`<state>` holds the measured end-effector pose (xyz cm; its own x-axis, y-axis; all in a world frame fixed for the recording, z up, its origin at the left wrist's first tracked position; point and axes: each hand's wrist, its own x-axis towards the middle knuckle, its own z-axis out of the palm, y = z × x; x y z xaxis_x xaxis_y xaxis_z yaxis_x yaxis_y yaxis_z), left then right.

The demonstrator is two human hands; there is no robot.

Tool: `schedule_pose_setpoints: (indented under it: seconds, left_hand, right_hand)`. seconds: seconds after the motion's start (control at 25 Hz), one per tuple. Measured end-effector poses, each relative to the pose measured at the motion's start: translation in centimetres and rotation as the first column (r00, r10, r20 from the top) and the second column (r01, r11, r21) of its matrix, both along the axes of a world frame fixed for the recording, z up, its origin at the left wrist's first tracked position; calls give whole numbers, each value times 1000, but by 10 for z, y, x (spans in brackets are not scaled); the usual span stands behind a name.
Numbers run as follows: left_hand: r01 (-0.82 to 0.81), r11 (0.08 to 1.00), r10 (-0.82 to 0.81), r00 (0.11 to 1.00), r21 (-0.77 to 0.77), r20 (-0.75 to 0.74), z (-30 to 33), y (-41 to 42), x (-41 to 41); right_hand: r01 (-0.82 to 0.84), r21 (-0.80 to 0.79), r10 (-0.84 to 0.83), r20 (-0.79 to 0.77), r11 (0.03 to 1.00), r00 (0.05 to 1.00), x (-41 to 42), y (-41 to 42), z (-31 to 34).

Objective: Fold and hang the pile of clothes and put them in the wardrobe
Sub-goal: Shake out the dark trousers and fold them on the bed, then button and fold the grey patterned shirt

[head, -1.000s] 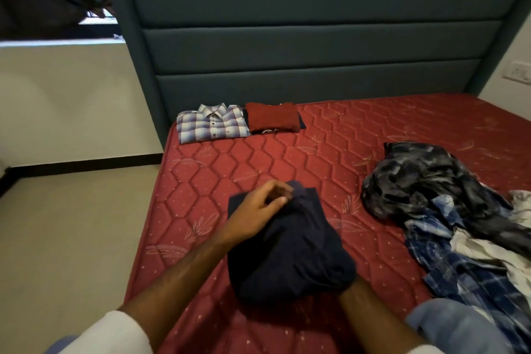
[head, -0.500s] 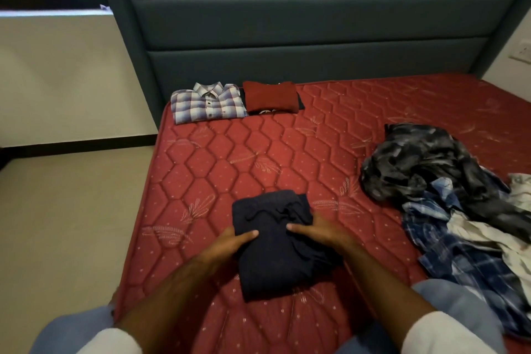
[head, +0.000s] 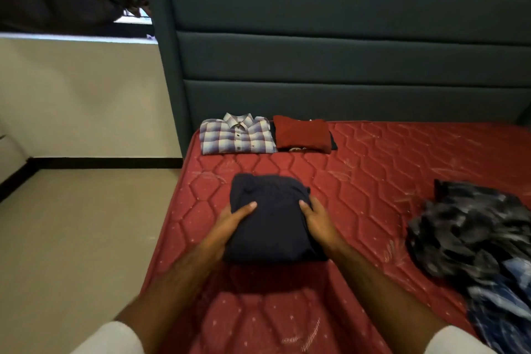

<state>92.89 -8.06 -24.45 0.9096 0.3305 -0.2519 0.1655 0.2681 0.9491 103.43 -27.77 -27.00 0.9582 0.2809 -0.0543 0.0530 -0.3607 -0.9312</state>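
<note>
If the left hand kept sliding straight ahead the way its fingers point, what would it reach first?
Probably the folded plaid shirt by the headboard; bare mattress lies between. The left hand now holds the folded navy garment.

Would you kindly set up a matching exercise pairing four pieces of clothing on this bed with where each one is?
Things:
1. checked shirt
2. red top
3. navy garment
4. unfolded pile

Places:
A. held between left hand and right hand
B. right side of the mattress
C. corner by the headboard
D. just right of the checked shirt

Pairs: 1-C, 2-D, 3-A, 4-B
</note>
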Motion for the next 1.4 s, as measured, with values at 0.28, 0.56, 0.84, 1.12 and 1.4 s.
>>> schedule_pose_setpoints:
  seconds: [0.28,0.56,0.84,1.12,1.4]
  left_hand:
    - [-18,925,8,1000,379,29,12,198,139]
    - [-366,594,342,921,717,187,-146,226,131]
    - [-167,315,241,966,934,91,-151,161,74]
    - [347,-92,-144,923,933,-358,-143,-12,-4]
    - [528,-46,-276,809,848,-518,-115,-150,32]
  right_hand:
    - [-59,113,70,-92,992,993,160,194,8]
    - [39,-122,-12,211,992,977,156,217,-122]
    - [-218,-428,320,182,877,930,80,159,-106]
    - [-186,-808,563,206,559,800,-31,-40,-102]
    - [-84,-875,413,139,477,900,-36,-250,-36]
